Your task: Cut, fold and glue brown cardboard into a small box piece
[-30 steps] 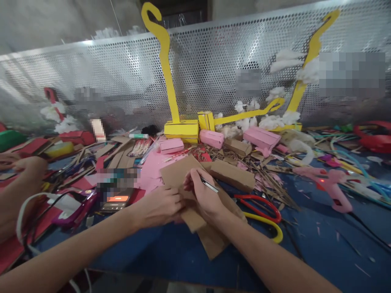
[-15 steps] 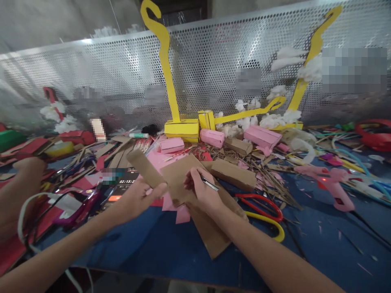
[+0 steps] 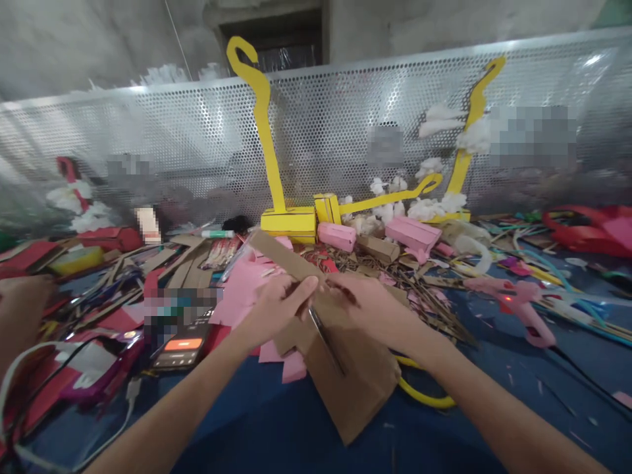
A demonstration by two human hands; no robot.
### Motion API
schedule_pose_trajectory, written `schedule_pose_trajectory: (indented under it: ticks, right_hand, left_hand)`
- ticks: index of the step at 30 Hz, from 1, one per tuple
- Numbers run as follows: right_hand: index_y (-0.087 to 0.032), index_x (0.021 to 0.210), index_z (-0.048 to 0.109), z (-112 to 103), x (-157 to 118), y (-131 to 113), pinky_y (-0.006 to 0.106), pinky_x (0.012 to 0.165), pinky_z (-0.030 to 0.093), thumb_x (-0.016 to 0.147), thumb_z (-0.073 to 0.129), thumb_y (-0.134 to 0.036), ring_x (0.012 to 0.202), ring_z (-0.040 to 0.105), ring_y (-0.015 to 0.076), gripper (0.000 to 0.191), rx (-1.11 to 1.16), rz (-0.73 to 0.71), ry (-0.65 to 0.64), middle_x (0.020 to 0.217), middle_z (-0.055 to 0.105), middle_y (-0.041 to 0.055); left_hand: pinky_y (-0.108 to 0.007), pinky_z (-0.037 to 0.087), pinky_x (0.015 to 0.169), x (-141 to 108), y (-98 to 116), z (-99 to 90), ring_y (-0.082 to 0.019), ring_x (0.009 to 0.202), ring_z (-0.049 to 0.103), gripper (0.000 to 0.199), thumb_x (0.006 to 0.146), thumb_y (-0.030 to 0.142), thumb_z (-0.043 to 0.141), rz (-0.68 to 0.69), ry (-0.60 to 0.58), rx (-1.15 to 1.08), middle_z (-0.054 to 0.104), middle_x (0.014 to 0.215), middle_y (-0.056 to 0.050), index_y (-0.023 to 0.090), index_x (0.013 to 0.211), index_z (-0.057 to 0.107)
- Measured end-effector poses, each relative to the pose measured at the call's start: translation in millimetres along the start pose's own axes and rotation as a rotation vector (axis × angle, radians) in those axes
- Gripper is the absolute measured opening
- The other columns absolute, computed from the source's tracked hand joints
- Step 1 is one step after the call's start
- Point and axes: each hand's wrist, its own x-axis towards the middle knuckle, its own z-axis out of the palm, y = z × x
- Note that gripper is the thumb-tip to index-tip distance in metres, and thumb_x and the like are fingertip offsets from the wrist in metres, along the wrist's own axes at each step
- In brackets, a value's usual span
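Observation:
My left hand (image 3: 276,306) is closed on a brown cardboard strip (image 3: 279,253), its thumb pressed on top. At the strip's near end, my right hand (image 3: 368,306) pinches it with curled fingers, partly hiding that end. Beneath both hands lies a larger cardboard sheet (image 3: 353,395), its near corner pointing toward me. A slim dark pen-like tool (image 3: 326,342) rests slanted on this sheet, its upper end close to my left thumb; its exact kind is unclear. Pink paper pieces (image 3: 241,286) lie beside and under the sheet.
Yellow hook-shaped pieces on boxes (image 3: 289,224) stand at the back by a perforated metal panel (image 3: 326,131). A pink glue gun (image 3: 523,306) lies right, and a yellow scissors handle (image 3: 424,395) near my right forearm. Left are a phone (image 3: 185,345), cables and another person's arm (image 3: 22,322).
My right hand has let go of the pen-like tool, which now lies on the sheet, and has taken the strip's near end. My left hand has moved right with the strip.

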Motion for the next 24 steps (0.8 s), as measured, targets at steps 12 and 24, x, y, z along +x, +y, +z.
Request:
schedule_pose_trajectory:
  ticks: [12,24]
  right_hand:
    - [-0.022,0.068,0.062,8,-14,8,0.027,0.056,0.04,0.097,0.058,-0.037,0.059,0.057,0.0169,0.033,-0.051,0.043,-0.092,0.06,0.062,-0.0012]
    - [-0.02,0.119,0.069,-69,-118,45,0.044,0.095,0.055,0.076,0.06,-0.012,0.11,0.069,0.0311,0.045,-0.785,0.065,-0.271,0.119,0.072,0.017]
  left_hand:
    - [-0.025,0.045,0.058,-13,-37,27.9,-0.017,0.066,0.06,0.035,0.092,0.05,0.062,-0.064,0.063,-0.17,0.068,0.079,-0.003,0.017,0.103,0.069]
    - [-0.022,0.04,0.056,-12,-50,27.7,-0.011,0.059,0.051,0.034,0.09,0.047,0.067,-0.112,0.161,-0.322,0.059,0.07,0.001,0.014,0.096,0.066]
